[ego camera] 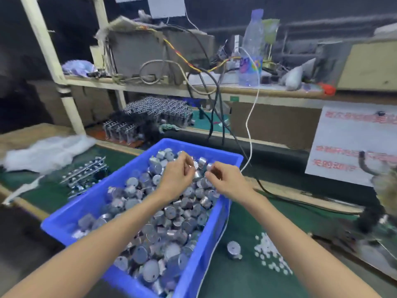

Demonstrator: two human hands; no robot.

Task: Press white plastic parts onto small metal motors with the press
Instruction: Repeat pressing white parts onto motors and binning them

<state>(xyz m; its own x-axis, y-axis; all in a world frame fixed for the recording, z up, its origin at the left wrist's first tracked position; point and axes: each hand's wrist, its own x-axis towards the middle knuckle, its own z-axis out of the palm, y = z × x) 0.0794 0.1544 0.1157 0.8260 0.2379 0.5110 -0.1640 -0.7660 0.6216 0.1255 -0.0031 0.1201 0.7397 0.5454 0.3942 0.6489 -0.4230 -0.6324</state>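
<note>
The left hand (pixel 178 176) pinches a motor (pixel 195 164) at its fingertips. The right hand (pixel 225 181) curls just beside it; blur hides whether it holds anything. Below both wrists, motors (pixel 150 222) fill the bin (pixel 206 250). White parts (pixel 268 252) and a lone motor (pixel 233 250) lie well nearer than the right hand.

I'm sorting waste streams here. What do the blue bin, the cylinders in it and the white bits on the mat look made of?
Blue bin: moulded plastic, by its uniform colour and soft sheen. Motors: metal, silvery cans with bright glints. White parts: likely plastic, matte and opaque, though too small and blurred to be sure.
</note>
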